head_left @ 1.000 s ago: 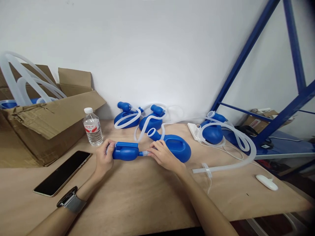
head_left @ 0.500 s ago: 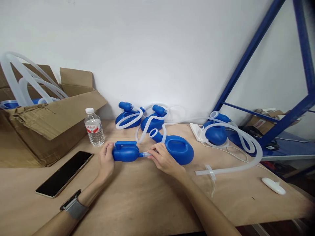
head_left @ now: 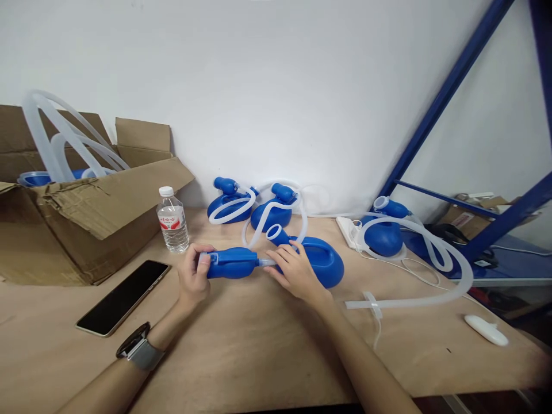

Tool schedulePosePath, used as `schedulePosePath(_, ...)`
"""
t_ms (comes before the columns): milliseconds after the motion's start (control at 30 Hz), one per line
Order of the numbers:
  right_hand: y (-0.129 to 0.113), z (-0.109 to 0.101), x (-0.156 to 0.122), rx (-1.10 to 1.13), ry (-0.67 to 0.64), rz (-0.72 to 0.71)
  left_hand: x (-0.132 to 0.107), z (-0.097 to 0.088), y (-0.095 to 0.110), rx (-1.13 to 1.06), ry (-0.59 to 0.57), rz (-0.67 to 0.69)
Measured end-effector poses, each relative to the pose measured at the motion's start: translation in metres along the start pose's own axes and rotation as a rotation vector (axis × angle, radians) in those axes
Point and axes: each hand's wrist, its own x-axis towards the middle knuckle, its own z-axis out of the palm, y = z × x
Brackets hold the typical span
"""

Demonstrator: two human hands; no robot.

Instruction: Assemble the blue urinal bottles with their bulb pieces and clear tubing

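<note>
My left hand [head_left: 194,278] is closed round the left end of a blue plastic hand pump [head_left: 230,263] lying sideways over the wooden table [head_left: 259,345]. My right hand [head_left: 292,269] pinches a clear tube end [head_left: 267,262] at the pump's right nozzle. Just behind my right hand lies a blue flat container [head_left: 321,261] with a handle opening and a round spout. A watch sits on my left wrist.
Two blue containers with clear hoses [head_left: 254,204] stand by the wall, a third [head_left: 383,233] to the right with a long looping hose [head_left: 448,287]. A water bottle [head_left: 173,221], a phone [head_left: 123,297], an open cardboard box [head_left: 77,213], a white mouse-like object [head_left: 486,329] and blue shelving [head_left: 452,92] surround them.
The view has drifted a little, so everything sits slightly further right. The pump has turned in my hands, its handle no longer on top. Both hands keep their grips.
</note>
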Motion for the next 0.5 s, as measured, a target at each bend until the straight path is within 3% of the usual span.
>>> schedulePosePath(100,0.006,0.002,-0.002,-0.09,0.01,0.002,-0.001,-0.003,-0.005,0.008,-0.005,0.141)
schedulePosePath(167,0.01,0.003,-0.004,-0.136,-0.019,-0.032,0.0,-0.005,-0.007,0.015,-0.001,0.164)
schedulePosePath(333,0.009,0.004,-0.005,-0.128,-0.047,-0.073,-0.003,-0.004,-0.007,-0.002,0.032,0.097)
schedulePosePath(500,-0.003,0.007,-0.003,0.026,-0.096,-0.092,-0.008,0.001,-0.005,-0.012,0.027,-0.027)
